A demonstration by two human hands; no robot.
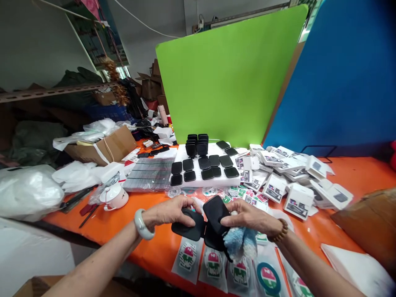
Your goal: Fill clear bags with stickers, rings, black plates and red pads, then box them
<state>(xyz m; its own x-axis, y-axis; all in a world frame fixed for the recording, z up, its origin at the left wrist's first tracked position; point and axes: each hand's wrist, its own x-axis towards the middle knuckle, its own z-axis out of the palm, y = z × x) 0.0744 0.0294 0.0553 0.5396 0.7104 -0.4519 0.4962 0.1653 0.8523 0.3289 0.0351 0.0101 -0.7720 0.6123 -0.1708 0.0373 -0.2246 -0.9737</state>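
Note:
My left hand [181, 212], with a pale bangle at its wrist, grips a flat black hinged pad [190, 226] between thumb and fingers. A second black square piece [215, 211] is held in my right hand [244, 214], its thumb on the edge, touching the first one. Under the right fingers hangs a fluffy blue and white cloth [239, 241], also held. Behind the hands, a white foam block [182, 156] bears several black folding pads, some open flat, some standing in a stack [197, 144].
Small white boxes [299, 200] are heaped at the right. Bags with printed cards [213, 264] lie along the orange table's [148, 247] front edge. A white mug [114, 196], a plastic-wrapped stack [150, 174] and a cardboard box [107, 146] are at the left. Green panel [229, 86] behind.

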